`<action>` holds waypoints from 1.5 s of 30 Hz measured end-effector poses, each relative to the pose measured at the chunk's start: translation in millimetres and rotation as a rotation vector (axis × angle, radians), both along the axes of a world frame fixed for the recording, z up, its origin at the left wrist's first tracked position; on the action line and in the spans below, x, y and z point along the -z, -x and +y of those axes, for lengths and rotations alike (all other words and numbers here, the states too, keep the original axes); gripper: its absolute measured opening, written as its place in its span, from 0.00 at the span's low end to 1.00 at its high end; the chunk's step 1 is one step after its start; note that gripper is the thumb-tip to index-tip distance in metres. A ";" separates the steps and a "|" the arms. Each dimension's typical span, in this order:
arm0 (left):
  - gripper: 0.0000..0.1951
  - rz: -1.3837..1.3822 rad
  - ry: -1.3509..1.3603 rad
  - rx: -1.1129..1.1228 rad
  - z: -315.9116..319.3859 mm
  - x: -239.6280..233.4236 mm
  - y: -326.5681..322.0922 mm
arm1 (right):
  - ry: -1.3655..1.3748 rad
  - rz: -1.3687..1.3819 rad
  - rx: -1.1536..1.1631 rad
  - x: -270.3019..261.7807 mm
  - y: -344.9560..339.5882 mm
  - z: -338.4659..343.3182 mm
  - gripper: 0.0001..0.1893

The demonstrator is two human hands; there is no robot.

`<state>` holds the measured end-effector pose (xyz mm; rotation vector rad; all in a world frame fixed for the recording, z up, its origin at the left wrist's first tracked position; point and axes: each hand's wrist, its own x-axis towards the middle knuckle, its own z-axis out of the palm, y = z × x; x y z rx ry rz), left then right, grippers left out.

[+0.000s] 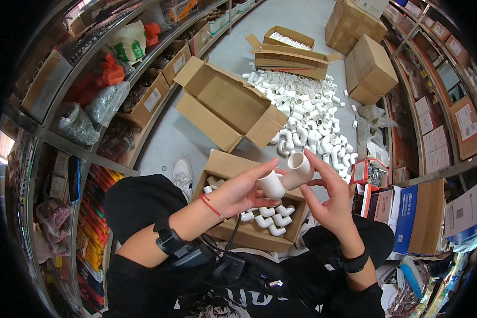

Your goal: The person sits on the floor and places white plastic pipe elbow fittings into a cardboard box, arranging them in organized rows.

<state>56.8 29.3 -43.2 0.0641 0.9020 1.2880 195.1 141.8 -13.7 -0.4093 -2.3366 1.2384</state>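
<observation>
My left hand [242,187] holds a white plastic pipe elbow [272,186] with its open end facing up. Against it, to the right, is a second white pipe elbow [301,169], its round mouth turned towards me; whether the two are joined I cannot tell. The fingers of my right hand [332,196] curl around the right side of this second elbow. Both hands are above an open cardboard box [246,238] between my legs. Several white elbows [272,218] lie inside it, some in rows, partly hidden by my left forearm.
Beyond the box, a large heap of white pipe fittings [310,115] covers the floor. An open carton [226,103] stands left of the heap, another carton [290,59] behind it. Metal shelves [115,159] with boxes and bags line both sides. Closed cartons [371,71] stand at the right.
</observation>
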 end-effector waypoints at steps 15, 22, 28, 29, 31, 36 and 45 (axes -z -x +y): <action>0.23 0.053 -0.047 0.047 1.2 -2.2 -3.9 | -0.192 -0.044 0.066 -4.3 -0.6 -11.6 0.20; 0.24 0.033 -0.074 0.076 1.3 -2.0 -4.2 | -0.123 0.015 0.097 -1.9 2.3 -15.5 0.21; 0.25 0.048 -0.127 0.093 -0.4 -7.3 -5.3 | -0.182 0.053 0.096 0.0 1.9 -17.4 0.22; 0.25 0.054 -0.132 0.089 -1.6 -7.5 -5.5 | -0.187 0.059 0.092 -0.7 1.8 -18.8 0.22; 0.26 0.046 -0.157 0.104 -1.5 -4.9 -5.9 | -0.156 0.074 0.099 -0.7 1.0 -20.0 0.22; 0.24 0.081 -0.161 0.133 -2.5 -5.0 -6.4 | -0.120 0.084 0.091 1.3 -0.6 -19.8 0.21; 0.25 0.082 -0.151 0.117 -2.6 -7.0 -6.2 | -0.138 0.078 0.072 2.5 -0.7 -19.4 0.21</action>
